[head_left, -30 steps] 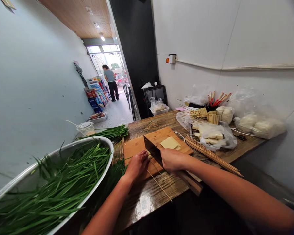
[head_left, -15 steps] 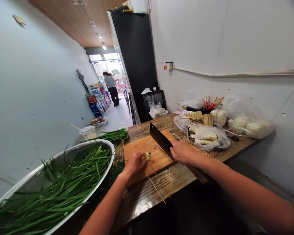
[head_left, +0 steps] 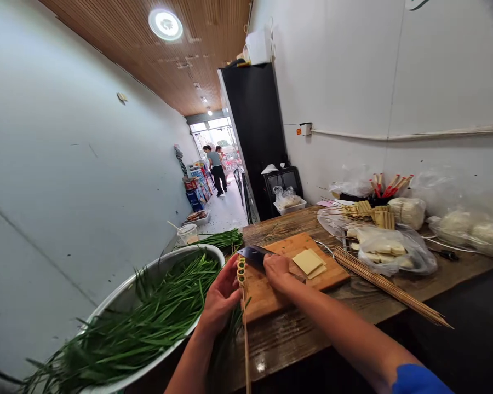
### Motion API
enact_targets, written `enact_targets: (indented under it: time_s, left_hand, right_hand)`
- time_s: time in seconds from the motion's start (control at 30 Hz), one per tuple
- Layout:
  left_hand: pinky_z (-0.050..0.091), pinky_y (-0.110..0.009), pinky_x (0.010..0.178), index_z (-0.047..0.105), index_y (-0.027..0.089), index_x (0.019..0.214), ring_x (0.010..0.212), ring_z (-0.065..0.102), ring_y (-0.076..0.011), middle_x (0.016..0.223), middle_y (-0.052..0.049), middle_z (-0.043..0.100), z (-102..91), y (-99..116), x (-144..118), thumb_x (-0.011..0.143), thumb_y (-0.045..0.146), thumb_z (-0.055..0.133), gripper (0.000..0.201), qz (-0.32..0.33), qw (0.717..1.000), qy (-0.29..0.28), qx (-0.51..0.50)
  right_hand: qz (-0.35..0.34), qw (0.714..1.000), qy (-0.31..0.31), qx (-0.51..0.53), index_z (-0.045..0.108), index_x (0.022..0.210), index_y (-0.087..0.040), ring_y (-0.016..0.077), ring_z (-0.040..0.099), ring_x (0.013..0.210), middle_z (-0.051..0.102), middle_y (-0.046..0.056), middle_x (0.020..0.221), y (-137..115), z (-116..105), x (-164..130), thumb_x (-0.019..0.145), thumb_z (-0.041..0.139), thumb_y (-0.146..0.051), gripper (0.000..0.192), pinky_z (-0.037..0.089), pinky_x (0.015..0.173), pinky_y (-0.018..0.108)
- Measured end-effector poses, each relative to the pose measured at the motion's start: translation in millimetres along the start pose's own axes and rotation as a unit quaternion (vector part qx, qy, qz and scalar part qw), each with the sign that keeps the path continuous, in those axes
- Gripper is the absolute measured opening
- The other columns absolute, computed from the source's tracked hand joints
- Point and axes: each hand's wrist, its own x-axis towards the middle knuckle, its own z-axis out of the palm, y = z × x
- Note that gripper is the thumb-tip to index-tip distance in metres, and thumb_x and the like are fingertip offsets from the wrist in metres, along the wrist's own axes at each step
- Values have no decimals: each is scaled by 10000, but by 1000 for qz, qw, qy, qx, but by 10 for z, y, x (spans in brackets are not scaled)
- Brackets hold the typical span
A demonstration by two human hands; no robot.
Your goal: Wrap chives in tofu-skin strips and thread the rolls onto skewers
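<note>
Pinching skewered rolls (head_left: 241, 272), left hand (head_left: 221, 293): fingers and thumb closed about them, held upright at the left edge of the board, pale outside, dark green at the cut ends; bare stick (head_left: 246, 336) running down toward the wearer. One blue sleeve (head_left: 417, 378), right arm. One large basin (head_left: 214, 254), lower left, heaped with long green stalks (head_left: 164, 312), some hanging over the rim. Right hand (head_left: 276, 268): wrapped round a broad-bladed knife (head_left: 251, 253), blade just beside the rolls; whether it touches them cannot be told. One wooden board (head_left: 332, 275), on a dark wooden surface (head_left: 287, 342); on it, a small stack of pale yellow squares (head_left: 309, 262), right of the knife. One loose bundle of thin sticks (head_left: 390, 287), right of the board. One clear bag (head_left: 419, 257) with white pieces, beyond the bundle. One lidded tub (head_left: 188, 234), behind the basin. Further skewers (head_left: 382, 218), behind the bag. Red-ended sticks (head_left: 392, 187), standing in a dark holder, near the wall. One person (head_left: 216, 169) in dark trousers, far off by the bright doorway.
</note>
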Motion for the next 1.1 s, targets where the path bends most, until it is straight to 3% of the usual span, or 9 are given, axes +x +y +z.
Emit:
enact_targets:
  time_s: [0.1,0.23,0.5,0.67,0.77,0.9,1.0,1.03,1.1]
  left_hand:
    - [377,-429,1005,385,283,1314,1150,496,-260,1241,-75,539,-9,-15,-63,681,281,701,708,-27,992,-22,-125]
    - [342,-506,1015,486,259,1222,1180,471,-253,1208,-57,567,-20,-62,-115,826,368,507,411,-51,969,-64,-235]
    - [372,-522,986,335,239,1328,1291,330,-248,1390,-79,377,124,17,-64,891,534,146,560,-49,995,-45,-73]
    - [420,-498,959,357,228,1317,1264,372,-253,1372,-96,405,195,-25,-74,897,521,216,530,-22,997,-18,-74]
    - [470,-449,915,315,251,1343,1195,462,-250,1331,-97,460,247,-52,-95,873,500,359,533,-2,999,45,-19]
    - [456,-396,939,332,258,1347,1166,491,-243,1316,-86,479,311,-58,-102,825,407,507,570,83,967,76,231]
    - [379,-428,1011,491,286,1247,1187,467,-248,1278,-50,523,341,-80,-34,819,333,519,432,185,869,-15,459]
    - [392,-430,999,514,304,1224,1165,488,-246,1261,-38,539,354,-98,11,823,312,508,401,208,838,-43,503]
    - [431,-406,966,496,303,1244,1134,516,-241,1246,-41,552,400,-144,121,820,291,496,424,253,792,-79,549]
  right_hand:
    - [9,1000,4,-2,604,1011,-34,250,651,851,651,232,919,-32,106,72,808,441,-27,260,499,650,317]
    - [27,1000,11,-8,618,997,-25,253,650,863,649,242,921,58,152,165,806,423,-12,273,497,668,322]
    - [34,999,22,-13,627,996,-76,248,635,885,644,200,964,229,167,88,759,598,-266,306,472,693,287]
    - [11,1000,-15,1,624,1010,-98,256,600,966,632,185,1025,274,-35,-78,756,592,-335,349,445,772,304]
    - [17,990,-27,138,596,1027,-78,257,547,1054,592,213,1099,295,-358,-275,829,490,-325,334,406,841,326]
    - [0,893,-138,429,531,1082,-105,172,626,869,638,158,991,447,-798,-853,910,98,-498,610,457,729,285]
    - [-54,664,-349,659,486,1117,-131,199,634,845,637,133,950,620,-835,-1417,807,253,-669,663,466,724,335]
    - [-48,633,-362,683,483,1111,-143,192,638,782,646,104,879,673,-780,-1581,758,398,-659,631,467,701,331]
    - [-34,653,-313,689,507,1070,-157,141,612,647,643,46,755,764,-615,-1839,649,624,-565,598,441,611,250]
